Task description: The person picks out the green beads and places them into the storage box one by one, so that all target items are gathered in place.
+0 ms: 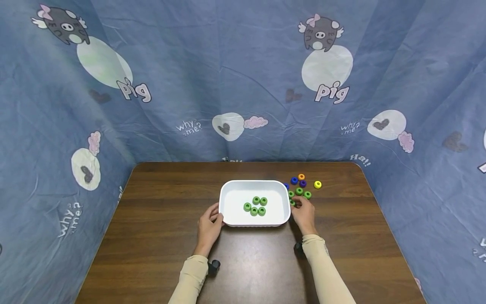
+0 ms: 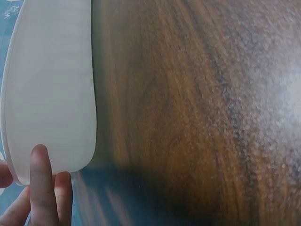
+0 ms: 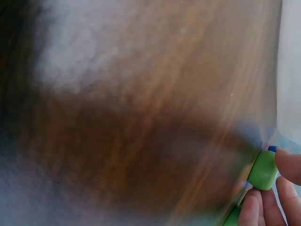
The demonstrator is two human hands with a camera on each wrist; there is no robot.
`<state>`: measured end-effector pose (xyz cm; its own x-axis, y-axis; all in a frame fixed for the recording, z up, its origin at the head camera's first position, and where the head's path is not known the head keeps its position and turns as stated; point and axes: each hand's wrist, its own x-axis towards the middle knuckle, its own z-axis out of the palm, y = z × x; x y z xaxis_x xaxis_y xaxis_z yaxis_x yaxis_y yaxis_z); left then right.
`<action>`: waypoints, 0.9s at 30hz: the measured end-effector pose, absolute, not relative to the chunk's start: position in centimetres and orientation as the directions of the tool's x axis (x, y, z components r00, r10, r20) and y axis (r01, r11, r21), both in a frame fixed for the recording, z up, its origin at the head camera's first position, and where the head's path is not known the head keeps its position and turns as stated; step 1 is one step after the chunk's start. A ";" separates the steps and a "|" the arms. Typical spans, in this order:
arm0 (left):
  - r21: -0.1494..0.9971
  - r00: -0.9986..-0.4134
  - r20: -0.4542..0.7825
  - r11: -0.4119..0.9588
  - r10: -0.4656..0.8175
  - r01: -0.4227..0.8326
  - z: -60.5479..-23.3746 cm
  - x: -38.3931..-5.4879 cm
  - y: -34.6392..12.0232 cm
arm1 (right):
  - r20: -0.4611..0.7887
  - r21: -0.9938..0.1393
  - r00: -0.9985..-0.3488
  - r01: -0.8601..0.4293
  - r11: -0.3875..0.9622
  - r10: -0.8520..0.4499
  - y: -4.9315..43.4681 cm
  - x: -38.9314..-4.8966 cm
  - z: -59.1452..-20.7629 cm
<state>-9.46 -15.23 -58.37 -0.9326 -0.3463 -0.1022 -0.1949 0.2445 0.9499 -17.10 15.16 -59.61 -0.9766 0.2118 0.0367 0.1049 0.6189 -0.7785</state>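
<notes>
While the left hand [image 1: 209,228] steadies the white tray [image 1: 235,218] at its near-left corner, fingers and thumb set round the wall, the right hand [image 1: 305,213] pinches a green bead [image 3: 263,170] just outside the tray's right wall. That hand's thumb and fingertips stand only about the bead's width apart; whether the bead has left the table [image 1: 152,236] I cannot tell. Between the hands, five green beads [image 1: 254,213] lie inside the tray, so the step in hand seems to be picking up one more of that colour. Bringing it in would call for a lift above the rim, then a short carry leftward over the wall.

Room is tight at the right fingertips: the tray's wall stands just to their left, and other green beads [image 1: 299,193] crowd close beyond, where a wide finger could nudge them. Farther out sit an orange bead [image 1: 301,178] and, off to the right, a yellow bead [image 1: 317,186]; the table's far edge lies past these. Bare tabletop spreads outward of both hands and between the forearms.
</notes>
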 end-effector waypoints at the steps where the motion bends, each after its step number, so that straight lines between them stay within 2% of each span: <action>1: 0.950 -0.933 -0.102 0.246 -0.346 -0.195 -58.4 -9.5 -15.2 | 0.034 -0.778 -0.977 0.106 0.619 0.210 15.2 -17.1 -59.6; 27: 0.950 -0.932 -0.100 0.246 -0.349 -0.194 -58.5 -9.5 -15.3 | 0.026 -0.774 -0.979 0.110 0.624 0.204 15.0 -17.3 -60.0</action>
<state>-9.48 -15.25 -58.52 -0.9318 -0.3490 -0.0997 -0.1937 0.2458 0.9498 -17.29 14.99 -59.96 -0.9786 0.2043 0.0261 0.1096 0.6237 -0.7739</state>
